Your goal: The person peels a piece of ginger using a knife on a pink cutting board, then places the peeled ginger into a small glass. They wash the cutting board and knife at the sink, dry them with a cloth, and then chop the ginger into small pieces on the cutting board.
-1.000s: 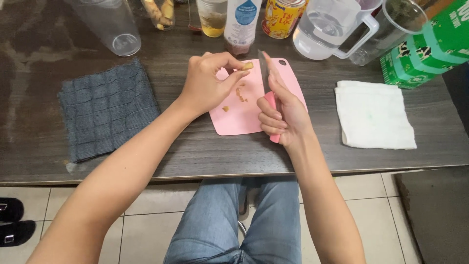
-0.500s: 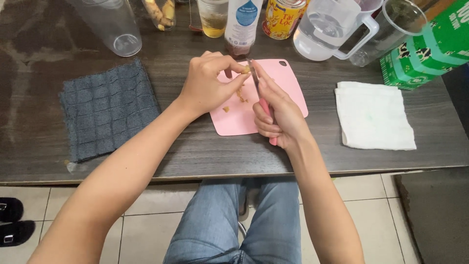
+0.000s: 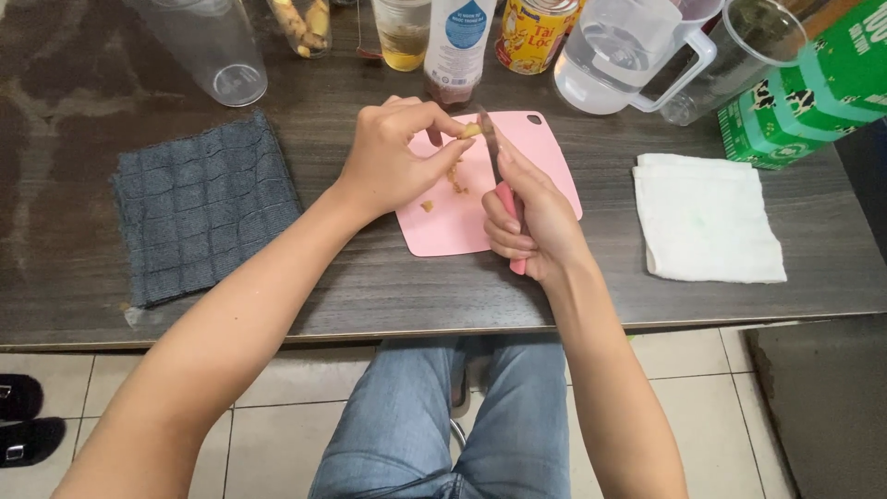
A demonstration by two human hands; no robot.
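My left hand [image 3: 395,157] pinches a small yellowish piece of food [image 3: 470,131] between thumb and fingertips above a pink cutting board [image 3: 545,152]. My right hand [image 3: 531,217] grips a pink-handled knife [image 3: 499,185], its blade pointing up and away toward the piece. The blade tip is right beside the piece. A few small yellowish bits [image 3: 453,176] lie on the board under my hands.
A folded grey cloth [image 3: 208,208] lies at left, a white folded towel [image 3: 707,217] at right. Along the back stand a clear cup [image 3: 217,51], a jar [image 3: 404,32], a bottle [image 3: 457,42], a can [image 3: 536,32], a clear pitcher [image 3: 619,55] and a green carton [image 3: 804,88].
My right hand has turned the knife from lying along the board's right side to blade-up against the piece in my left hand. My left hand stays over the board.
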